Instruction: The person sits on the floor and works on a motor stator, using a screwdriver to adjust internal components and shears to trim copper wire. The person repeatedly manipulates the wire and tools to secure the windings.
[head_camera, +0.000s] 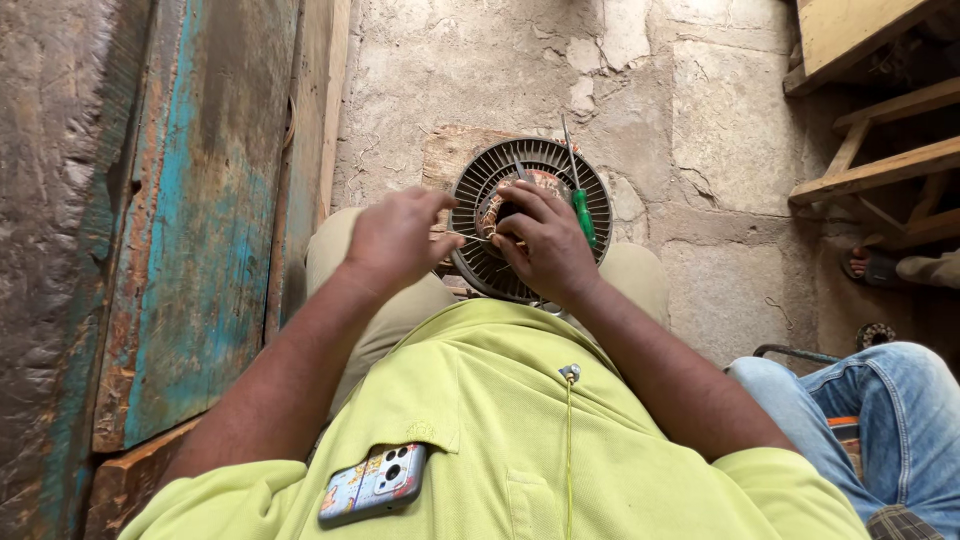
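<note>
I read the work in hand as threading or pulling wire through a round slotted motor core (530, 215), which rests on the person's knees and serves as my landmark. The right hand (545, 245) lies on the core's face, fingers curled and pressing at its centre hole, where copper-coloured winding shows. A green-handled screwdriver (578, 195) lies across the core, just right of that hand; whether the fingers grip it I cannot tell. The left hand (395, 240) hovers just left of the core, fingers pinched narrow on what looks like a thin wire (468, 237) running toward the centre.

In my judgement the step is part-way; the next move calls for steady tension on the wire and a firm hold on the core so it does not roll off the knees.

Surroundings: a worn blue-painted door (200, 220) stands left of the core, cracked stone floor (720, 130) beyond it, a wooden frame (880, 170) to the far right. Nearer, right of the core, 1 other person's jeans-clad knee (860, 400) crowds the elbow. A phone (372, 485) sits in the shirt pocket.
</note>
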